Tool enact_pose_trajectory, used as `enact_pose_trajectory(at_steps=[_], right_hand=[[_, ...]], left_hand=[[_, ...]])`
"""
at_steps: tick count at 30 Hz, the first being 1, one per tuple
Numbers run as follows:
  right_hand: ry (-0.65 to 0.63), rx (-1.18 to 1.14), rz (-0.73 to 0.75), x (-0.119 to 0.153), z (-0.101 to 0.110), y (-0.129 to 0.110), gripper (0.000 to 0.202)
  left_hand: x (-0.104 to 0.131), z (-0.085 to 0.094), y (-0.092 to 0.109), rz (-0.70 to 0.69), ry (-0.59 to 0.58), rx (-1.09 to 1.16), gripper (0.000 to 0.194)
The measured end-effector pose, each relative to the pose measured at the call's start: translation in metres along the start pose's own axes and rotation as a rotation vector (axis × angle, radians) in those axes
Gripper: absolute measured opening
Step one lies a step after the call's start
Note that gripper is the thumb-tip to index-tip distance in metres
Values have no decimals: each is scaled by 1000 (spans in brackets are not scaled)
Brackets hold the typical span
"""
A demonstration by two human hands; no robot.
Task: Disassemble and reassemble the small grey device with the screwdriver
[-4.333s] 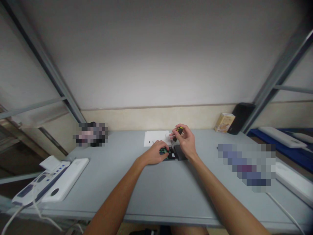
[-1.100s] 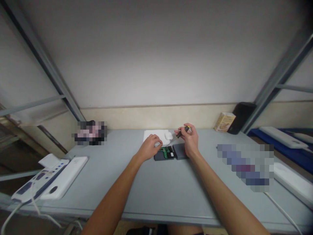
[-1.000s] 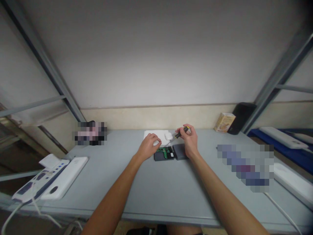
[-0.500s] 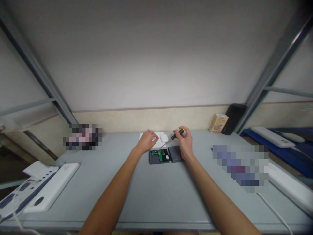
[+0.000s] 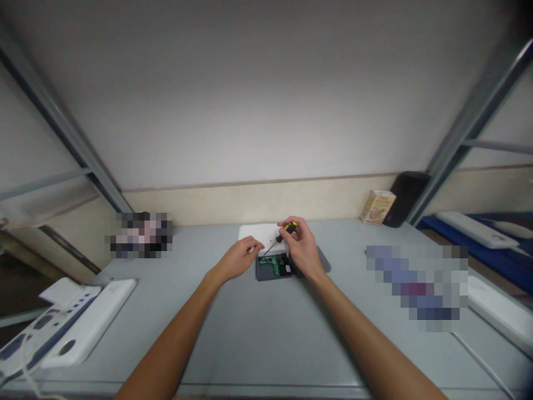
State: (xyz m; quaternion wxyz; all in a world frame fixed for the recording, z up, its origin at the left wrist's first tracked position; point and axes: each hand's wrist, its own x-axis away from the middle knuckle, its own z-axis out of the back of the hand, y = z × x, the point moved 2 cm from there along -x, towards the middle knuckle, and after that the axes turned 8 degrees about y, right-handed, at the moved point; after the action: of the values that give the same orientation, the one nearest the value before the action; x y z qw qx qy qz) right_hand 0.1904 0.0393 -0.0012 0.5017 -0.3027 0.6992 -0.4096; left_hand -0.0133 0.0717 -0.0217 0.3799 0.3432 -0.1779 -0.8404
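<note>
My right hand point(image 5: 303, 247) is closed round the black and yellow handle of a screwdriver point(image 5: 287, 228). Its thin shaft slants down to the left, with the tip at the far left edge of a green circuit board point(image 5: 276, 268). That board sits in a dark grey open casing point(image 5: 265, 273) on the table. At the casing's left, my left hand point(image 5: 241, 257) has thumb and fingertips brought together near the screwdriver tip; whatever they pinch is too small to make out. A second dark grey piece point(image 5: 323, 260) lies partly hidden under my right hand.
White paper point(image 5: 250, 231) lies behind the casing on the grey table point(image 5: 258, 333). Far right stand a yellow box point(image 5: 378, 207) and a black speaker-like object point(image 5: 407, 199). White power strips point(image 5: 89, 325) lie at left; a white cable point(image 5: 478, 358) runs at right.
My right hand has moved left with the screwdriver, bringing its tip to the board's far left edge. My left hand has shifted slightly left and down. The view has shifted a little.
</note>
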Motion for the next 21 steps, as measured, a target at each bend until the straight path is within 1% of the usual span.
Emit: enact_pose_trajectory(at_steps=[2,5,12,17,21], right_hand=[[-19,-2,3,2,-2,1,22],[-39,-5,-7,3,-3,0,21],[-36,11,-14,3,-3,-2,24],[-17,26,-4,4,-2,-4,24],[-37,41,10,4,-2,-4,25]], left_hand=[[5,1,6,20,-54,-16,30],[6,4,11,8,-82,-70,28],[7,8,9,5,-84,-106,24],[9,9,14,-11,-96,-91,22],[8,9,16,-20,-101,-100,23]])
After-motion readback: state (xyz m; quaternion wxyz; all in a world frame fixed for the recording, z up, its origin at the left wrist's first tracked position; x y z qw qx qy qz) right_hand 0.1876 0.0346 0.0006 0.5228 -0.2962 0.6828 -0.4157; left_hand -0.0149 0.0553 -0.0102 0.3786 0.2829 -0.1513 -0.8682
